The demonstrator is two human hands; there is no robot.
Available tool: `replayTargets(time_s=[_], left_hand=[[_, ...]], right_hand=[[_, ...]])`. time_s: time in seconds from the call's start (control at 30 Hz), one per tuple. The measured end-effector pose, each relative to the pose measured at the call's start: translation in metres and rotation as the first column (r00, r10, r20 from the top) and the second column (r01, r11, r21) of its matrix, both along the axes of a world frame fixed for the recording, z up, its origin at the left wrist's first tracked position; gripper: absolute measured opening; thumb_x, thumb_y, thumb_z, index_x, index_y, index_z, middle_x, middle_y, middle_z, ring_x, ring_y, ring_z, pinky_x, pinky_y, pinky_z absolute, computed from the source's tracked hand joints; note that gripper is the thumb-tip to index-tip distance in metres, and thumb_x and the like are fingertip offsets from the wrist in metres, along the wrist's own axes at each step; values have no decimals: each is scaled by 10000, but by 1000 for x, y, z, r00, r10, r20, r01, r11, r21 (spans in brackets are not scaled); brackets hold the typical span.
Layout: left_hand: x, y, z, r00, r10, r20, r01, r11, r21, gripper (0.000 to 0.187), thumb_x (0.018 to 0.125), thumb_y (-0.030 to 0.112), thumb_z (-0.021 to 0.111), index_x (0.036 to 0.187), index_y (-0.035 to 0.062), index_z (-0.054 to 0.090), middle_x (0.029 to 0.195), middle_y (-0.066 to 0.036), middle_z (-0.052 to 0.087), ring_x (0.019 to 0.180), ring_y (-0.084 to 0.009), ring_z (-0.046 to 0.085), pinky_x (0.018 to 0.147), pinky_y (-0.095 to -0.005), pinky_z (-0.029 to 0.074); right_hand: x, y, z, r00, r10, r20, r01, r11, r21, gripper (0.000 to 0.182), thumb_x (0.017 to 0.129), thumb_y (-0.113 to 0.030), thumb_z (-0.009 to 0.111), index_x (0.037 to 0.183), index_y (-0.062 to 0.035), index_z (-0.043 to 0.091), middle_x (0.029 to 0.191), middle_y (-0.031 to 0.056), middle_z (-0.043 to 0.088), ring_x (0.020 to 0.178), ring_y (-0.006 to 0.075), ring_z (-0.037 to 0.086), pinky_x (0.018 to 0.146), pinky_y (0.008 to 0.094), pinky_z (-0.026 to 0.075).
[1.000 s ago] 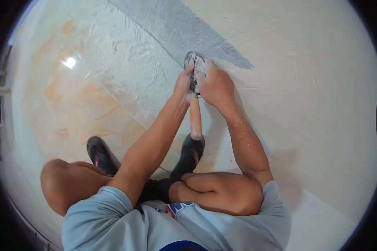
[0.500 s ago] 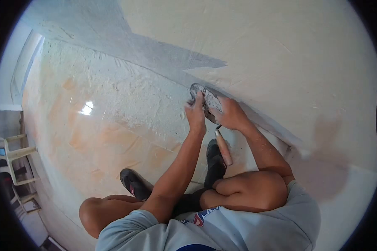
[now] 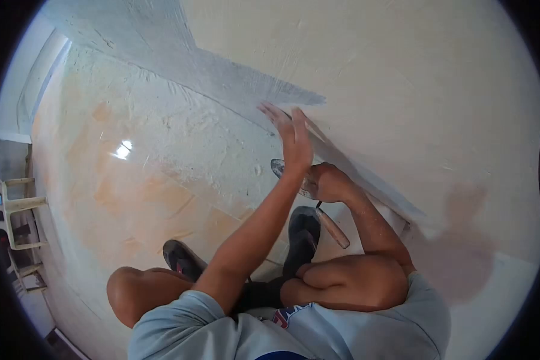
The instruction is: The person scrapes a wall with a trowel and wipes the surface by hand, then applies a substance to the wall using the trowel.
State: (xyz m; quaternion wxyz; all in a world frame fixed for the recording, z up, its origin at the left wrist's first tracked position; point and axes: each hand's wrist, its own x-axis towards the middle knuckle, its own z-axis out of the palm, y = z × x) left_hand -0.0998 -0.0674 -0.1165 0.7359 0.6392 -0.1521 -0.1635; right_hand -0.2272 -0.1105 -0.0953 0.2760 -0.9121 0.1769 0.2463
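Observation:
I squat in front of a pale plastered wall. My left hand is open with fingers spread, flat against the wall beside a grey patch. My right hand is shut on a trowel with a wooden handle; its plaster-caked blade shows under my left wrist, low near the wall's base. The blade is partly hidden by my left forearm.
An orange tiled floor dusted with white plaster crumbs spreads left. My two dark shoes rest by the wall's foot. A white plastic chair stands at the far left edge.
My left hand has let go of the trowel blade and risen to lie flat on the wall. The right hand with the trowel has dropped lower and its handle has swung right.

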Motion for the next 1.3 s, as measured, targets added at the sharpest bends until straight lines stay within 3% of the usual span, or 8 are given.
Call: replayTargets(time_s=[0.17, 0.27, 0.33, 0.43, 0.67, 0.83, 1.13, 1.3], left_hand=[[-26, 19, 26, 814, -131, 566, 111, 991, 71, 868, 1082, 407, 439, 1619, -76, -42, 1686, -319, -153, 1578, -426, -165, 1265, -504, -87], [-3, 11, -73, 880, -37, 474, -63, 979, 194, 826, 1079, 484, 421, 1592, -122, 196, 1693, -335, 56, 1589, -450, 59, 1271, -535, 39], [43, 53, -22, 784, -158, -600, 229, 972, 43, 758, 1099, 515, 367, 1503, -123, 422, 1639, -349, 261, 1572, -415, 192, 1274, -470, 107], [42, 72, -70, 991, 128, 33, -132, 962, 239, 720, 1098, 507, 425, 1417, -130, 530, 1504, -285, 511, 1397, -337, 494, 1167, -407, 356], [-39, 88, -13, 876, -100, -472, 40, 990, -135, 656, 1040, 441, 613, 1564, 103, 408, 1373, -131, 575, 1146, -204, 612, 853, -378, 567], [-53, 73, 44, 574, -347, -742, -269, 775, -571, 752, 997, 363, 716, 1560, 10, 365, 1297, -141, 625, 1134, -186, 627, 934, -310, 531], [-51, 79, 73, 633, -210, -745, -182, 895, -407, 733, 998, 289, 708, 1573, -4, 359, 1287, -132, 642, 1089, -164, 618, 932, -305, 516], [-33, 94, 79, 248, -412, -877, -304, 826, -475, 596, 942, 376, 777, 1389, 19, 608, 1144, -85, 704, 960, -154, 669, 814, -295, 541]], right_hand=[[-17, 9, -32, 958, -104, 269, 59, 984, 171, 300, 903, -184, 641, 1124, 12, 695, 1109, 303, 703, 1064, 442, 675, 935, 486, 528], [1, 1, -7, 994, 58, 95, -63, 996, 55, 301, 905, -194, 644, 1120, 10, 691, 1090, 308, 700, 1045, 442, 677, 919, 496, 527], [10, 4, 7, 996, 87, 11, -88, 993, 84, 327, 895, -218, 659, 1124, 14, 684, 1047, 307, 701, 1009, 469, 669, 891, 513, 526], [7, 7, 23, 983, -57, 172, 38, 993, 110, 406, 894, -250, 674, 1197, 18, 651, 1039, 321, 688, 993, 502, 653, 886, 523, 518], [35, 46, 130, 972, -165, 168, 196, 961, -193, 546, 943, -251, 628, 1396, 28, 506, 1032, 358, 678, 1005, 534, 647, 893, 582, 504], [58, 65, 168, 971, -115, 211, 181, 927, -330, 595, 926, -166, 641, 1461, 11, 452, 1108, 342, 681, 1052, 522, 649, 911, 567, 514], [93, 107, 194, 973, -217, 74, 224, 829, -513, 344, 957, -137, 607, 1296, -117, 663, 1204, 246, 704, 1145, 432, 668, 978, 452, 527], [102, 121, 179, 973, -163, 164, 229, 783, -579, 529, 996, -235, 501, 1513, -150, 425, 981, 295, 717, 903, 512, 677, 812, 611, 505]])
